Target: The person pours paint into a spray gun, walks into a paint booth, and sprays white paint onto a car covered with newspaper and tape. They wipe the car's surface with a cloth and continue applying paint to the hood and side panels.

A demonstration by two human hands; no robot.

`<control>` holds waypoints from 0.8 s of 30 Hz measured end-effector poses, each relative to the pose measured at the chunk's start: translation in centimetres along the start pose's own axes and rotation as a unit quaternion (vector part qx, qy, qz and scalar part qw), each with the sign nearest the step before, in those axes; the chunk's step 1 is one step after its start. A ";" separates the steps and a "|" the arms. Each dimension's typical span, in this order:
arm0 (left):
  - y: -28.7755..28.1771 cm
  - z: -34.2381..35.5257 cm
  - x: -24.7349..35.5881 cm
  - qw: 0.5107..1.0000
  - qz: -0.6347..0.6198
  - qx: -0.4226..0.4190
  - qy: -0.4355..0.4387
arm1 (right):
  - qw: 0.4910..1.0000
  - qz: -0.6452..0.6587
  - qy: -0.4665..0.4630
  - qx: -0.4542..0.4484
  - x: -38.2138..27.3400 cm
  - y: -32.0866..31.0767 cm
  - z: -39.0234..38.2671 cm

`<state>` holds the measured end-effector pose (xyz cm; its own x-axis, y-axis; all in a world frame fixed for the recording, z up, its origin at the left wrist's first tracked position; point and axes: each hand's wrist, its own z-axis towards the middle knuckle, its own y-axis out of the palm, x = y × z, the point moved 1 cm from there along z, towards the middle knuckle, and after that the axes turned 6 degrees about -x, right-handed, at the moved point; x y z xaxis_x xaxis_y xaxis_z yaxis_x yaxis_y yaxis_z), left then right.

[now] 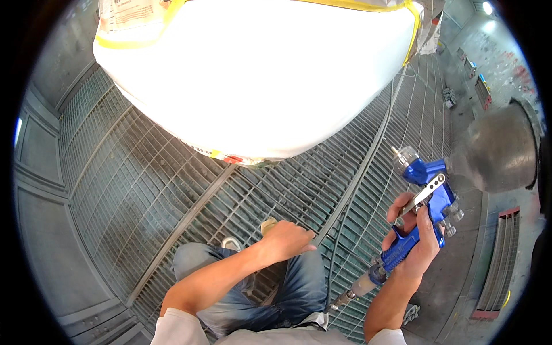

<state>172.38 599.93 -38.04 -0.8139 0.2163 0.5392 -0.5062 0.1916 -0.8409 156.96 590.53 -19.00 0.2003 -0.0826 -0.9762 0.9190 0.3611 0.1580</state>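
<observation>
My right hand [418, 238] is wrapped around the grip of a blue spray gun [426, 171], fingers at its silver trigger lever. A grey, cloudy paint cup [501, 148] is fixed to the gun, out to the right. Its nozzle points up and left, apart from a large white rounded body panel [259, 69]. Yellow masking tape [413, 29] and masking paper [133, 17] border this panel. Near my knees, my left hand [287, 240] is closed, its fingers curled under; whatever it may hold is hidden.
A metal floor grating [155, 167] runs beneath the panel and my legs. From the gun's lower end, an air fitting [344, 299] meets a dark hose [334, 253]. Grey walls [46, 221] stand left and right; a framed vent grille [499, 261] is at the right.
</observation>
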 end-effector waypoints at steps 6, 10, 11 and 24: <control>0.4 -0.4 -0.1 0.999 0.006 -0.043 -0.011 | 0.999 -0.036 0.015 0.029 1.3 -0.4 -2.5; 0.5 -0.5 0.1 0.999 0.018 -0.044 -0.009 | 0.996 0.025 0.046 -0.077 1.8 -0.2 -4.5; 0.5 -0.6 0.2 0.999 0.024 -0.039 -0.006 | 0.994 0.022 0.045 -0.093 1.8 0.1 -4.7; 4.9 -1.4 -0.9 0.989 0.013 0.138 0.053 | 0.968 0.062 0.099 -0.221 1.8 4.8 -5.4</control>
<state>171.05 602.03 -42.58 -0.8003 0.3195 0.5073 -0.5562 -0.0800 -0.8272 159.91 597.11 -20.84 0.1898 0.1505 -0.9702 0.6492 0.7221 0.2390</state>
